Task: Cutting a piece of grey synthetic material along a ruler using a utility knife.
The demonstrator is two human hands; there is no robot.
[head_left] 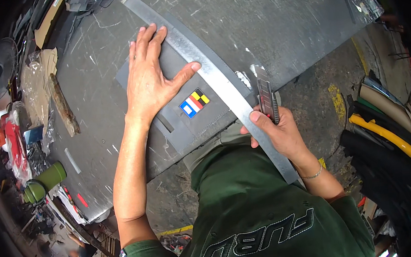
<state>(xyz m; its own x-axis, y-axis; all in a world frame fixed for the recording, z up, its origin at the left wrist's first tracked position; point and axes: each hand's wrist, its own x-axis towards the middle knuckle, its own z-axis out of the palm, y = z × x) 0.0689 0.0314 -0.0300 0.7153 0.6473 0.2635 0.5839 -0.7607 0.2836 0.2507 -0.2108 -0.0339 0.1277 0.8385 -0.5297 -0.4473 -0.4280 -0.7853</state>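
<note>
A long metal straightedge (219, 84) lies slantwise across a grey sheet (182, 136) on the bench, its near end jutting past the bench edge toward my shirt. My left hand (149, 82) is flat with fingers spread, the fingertips and thumb on the straightedge's left edge. A small colourful patch (194, 103) sits on the sheet, right of a dark narrow slot (165, 125). With my right hand (282, 134) I grip a utility knife (267, 97), its blade pointing away from me. The right thumb presses on the straightedge near its close end.
The dark workbench (303, 24) is scratched. On its left are a brown stick (63, 105), crumpled clear plastic (35, 81) and a green bottle (50, 180). Rolls of material, one yellow (389, 138), stand off the bench at right. Another person (85, 250) is at the far lower left.
</note>
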